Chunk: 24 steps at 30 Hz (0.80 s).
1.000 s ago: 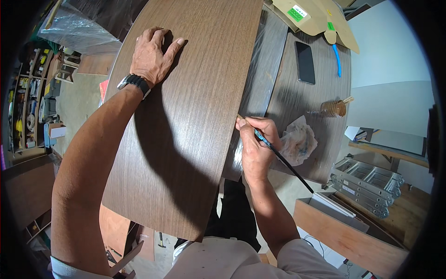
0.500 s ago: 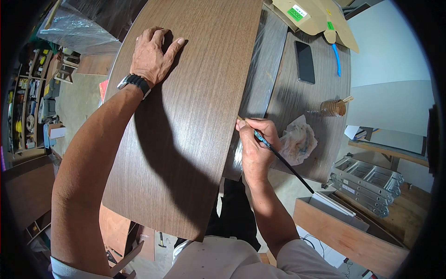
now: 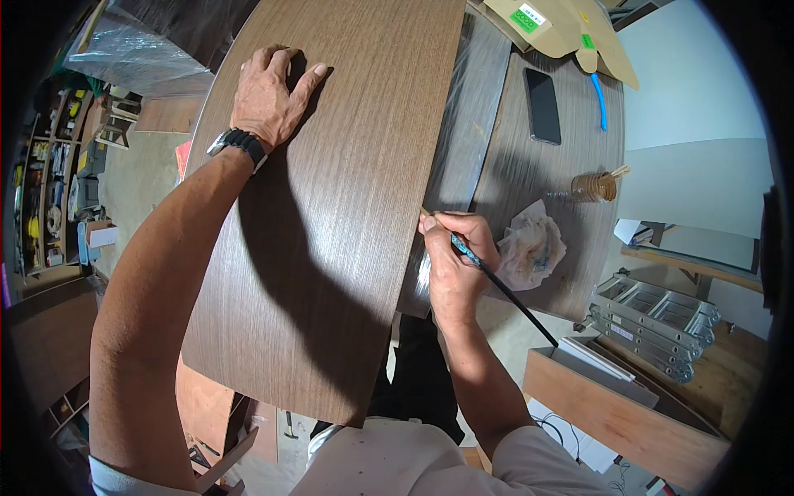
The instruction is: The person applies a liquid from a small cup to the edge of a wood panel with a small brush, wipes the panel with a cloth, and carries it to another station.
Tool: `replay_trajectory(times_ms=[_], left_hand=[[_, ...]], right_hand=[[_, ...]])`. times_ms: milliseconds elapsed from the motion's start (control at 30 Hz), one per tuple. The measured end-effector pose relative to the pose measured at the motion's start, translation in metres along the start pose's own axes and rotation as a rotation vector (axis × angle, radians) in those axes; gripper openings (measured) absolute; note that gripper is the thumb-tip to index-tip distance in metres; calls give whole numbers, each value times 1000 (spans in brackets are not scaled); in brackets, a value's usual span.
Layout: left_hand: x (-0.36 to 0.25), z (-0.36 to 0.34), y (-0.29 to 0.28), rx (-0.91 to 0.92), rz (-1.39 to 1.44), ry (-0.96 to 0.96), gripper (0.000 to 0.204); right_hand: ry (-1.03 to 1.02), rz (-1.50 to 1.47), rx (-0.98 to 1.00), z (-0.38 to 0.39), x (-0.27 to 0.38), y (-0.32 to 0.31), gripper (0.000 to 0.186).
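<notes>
A wide brown wood-grain panel (image 3: pixel 347 165) lies in front of me. My left hand (image 3: pixel 269 95), with a watch on its wrist, rests on the panel's upper left part, fingers slightly bent and thumb apart. Beside the right edge, my right hand (image 3: pixel 456 256) pinches a slim paintbrush (image 3: pixel 517 302) with a long black handle. Its tip meets the panel's edge; the bristles are mostly hidden by my fingers. A crumpled, stained tissue (image 3: pixel 536 246) lies just right of that hand. Beyond it stands a small clear cup (image 3: pixel 594 188) with brownish contents and sticks in it.
A black phone (image 3: pixel 542 106) and a blue strip (image 3: pixel 599 103) lie on the film-wrapped surface (image 3: pixel 504 178) at right, below brown cardboard (image 3: pixel 562 33). A folded metal ladder (image 3: pixel 653 318) and a wooden box (image 3: pixel 620 413) are at lower right. Shelves (image 3: pixel 54 182) stand far left.
Almost nothing differs. My right hand and the brush have barely shifted at the panel's edge, and the view has moved very slightly. My left hand stays on the panel.
</notes>
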State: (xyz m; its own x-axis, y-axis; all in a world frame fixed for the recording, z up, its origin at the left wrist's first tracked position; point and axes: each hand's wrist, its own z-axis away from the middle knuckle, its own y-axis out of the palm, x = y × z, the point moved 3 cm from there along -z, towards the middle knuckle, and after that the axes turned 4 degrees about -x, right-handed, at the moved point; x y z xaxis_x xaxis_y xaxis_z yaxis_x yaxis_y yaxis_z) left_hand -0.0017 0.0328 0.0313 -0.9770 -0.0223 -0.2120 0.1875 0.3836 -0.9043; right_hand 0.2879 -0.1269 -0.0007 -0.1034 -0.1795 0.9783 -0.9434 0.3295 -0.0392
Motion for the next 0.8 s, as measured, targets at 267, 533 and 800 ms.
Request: replay_trajectory(times_ms=[267, 533, 800], left_hand=[[1, 0, -1, 4, 4, -11, 70], [0, 0, -1, 9, 33, 1, 69], [1, 0, 1, 12, 1, 0, 70]], right_hand=[[-12, 51, 2, 5, 2, -2, 14], [-19, 56, 2, 9, 6, -3, 14], [21, 31, 4, 17, 8, -6, 15]])
